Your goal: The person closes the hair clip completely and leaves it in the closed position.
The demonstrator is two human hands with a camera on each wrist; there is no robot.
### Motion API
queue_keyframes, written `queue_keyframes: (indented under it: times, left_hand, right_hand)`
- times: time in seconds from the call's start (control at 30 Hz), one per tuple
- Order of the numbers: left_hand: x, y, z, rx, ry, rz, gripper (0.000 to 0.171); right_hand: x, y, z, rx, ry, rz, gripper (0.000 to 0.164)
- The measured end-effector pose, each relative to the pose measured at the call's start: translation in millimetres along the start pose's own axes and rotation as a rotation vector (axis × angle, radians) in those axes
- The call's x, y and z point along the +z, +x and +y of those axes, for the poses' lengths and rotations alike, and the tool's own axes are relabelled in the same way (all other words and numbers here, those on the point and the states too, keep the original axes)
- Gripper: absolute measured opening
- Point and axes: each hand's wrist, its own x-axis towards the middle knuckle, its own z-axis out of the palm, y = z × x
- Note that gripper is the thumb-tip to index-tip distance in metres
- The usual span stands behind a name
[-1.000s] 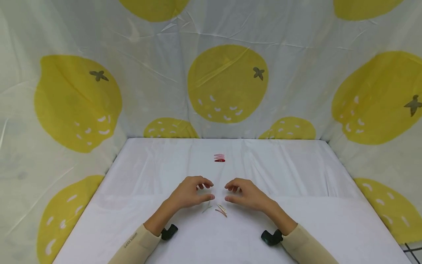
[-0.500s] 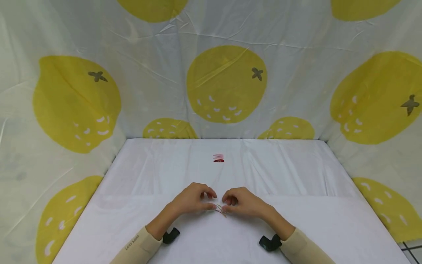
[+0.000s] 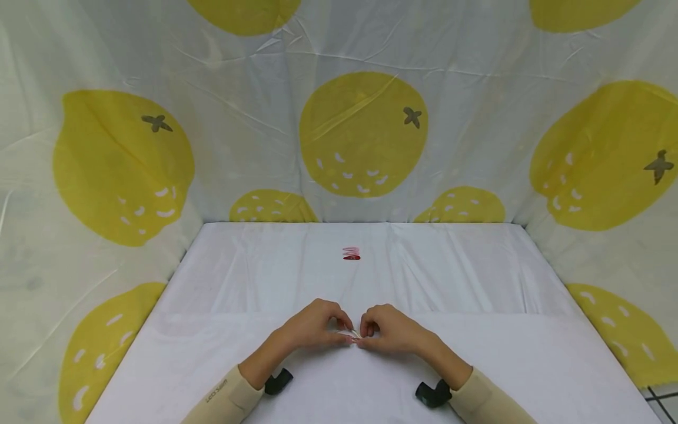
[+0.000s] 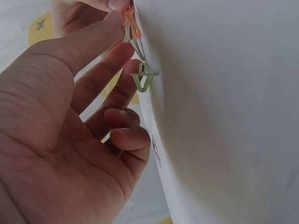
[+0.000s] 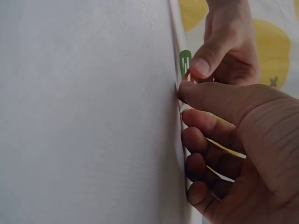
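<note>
Several small snap hair clips lie in a cluster where both hands meet on the white table. My left hand (image 3: 316,327) has its thumb and index finger around an orange hair clip (image 4: 135,27), seen in the left wrist view. A pale clip (image 4: 136,45) lies right beside it. Just past the left fingertips stands a green hair clip (image 4: 143,78), also visible as a green clip (image 5: 185,60) in the right wrist view. From the other side my right hand (image 3: 393,330) grips the orange clip's end with curled fingers. The fingers partly hide the clips.
Farther back on the white-covered table (image 3: 450,265) lie pink hair clips (image 3: 351,251) and a red hair clip (image 3: 352,257) in a short row. A lemon-print curtain (image 3: 365,135) surrounds the table at the back and sides.
Both hands have come down and together, from apart above the loose clips to closing around them. The pink and red clips stay where they were.
</note>
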Motion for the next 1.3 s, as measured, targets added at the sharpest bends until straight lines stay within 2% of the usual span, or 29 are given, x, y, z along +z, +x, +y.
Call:
queue_keyframes:
  times: [0.33,0.6,0.83,1.07,1.3]
  left_hand:
    - [1.5,2.0,-0.3,0.023,0.024,-0.001,0.017]
    - [0.9,3.6,1.9,0.050,0.031,0.029,0.012]
    - [0.8,4.2,2.4,0.101,0.050,0.107,0.008]
    - [-0.6,5.4,2.7,0.111,0.084,0.186,0.006]
    - [-4.1,8.5,0.9,0.129,0.091,0.313,0.005]
  right_hand:
    - [-1.2,0.6,-2.4,0.019,0.038,0.014,0.018]
    - [-2.7,0.9,-2.0,0.025,0.133,0.016,0.015]
    - [-4.2,0.6,-4.4,0.009,0.159,0.080,0.014]
    - [-5.4,4.1,-5.3,-0.048,0.129,0.176,0.009]
    - [-9.8,9.3,-5.4,-0.066,0.108,0.247,0.006]
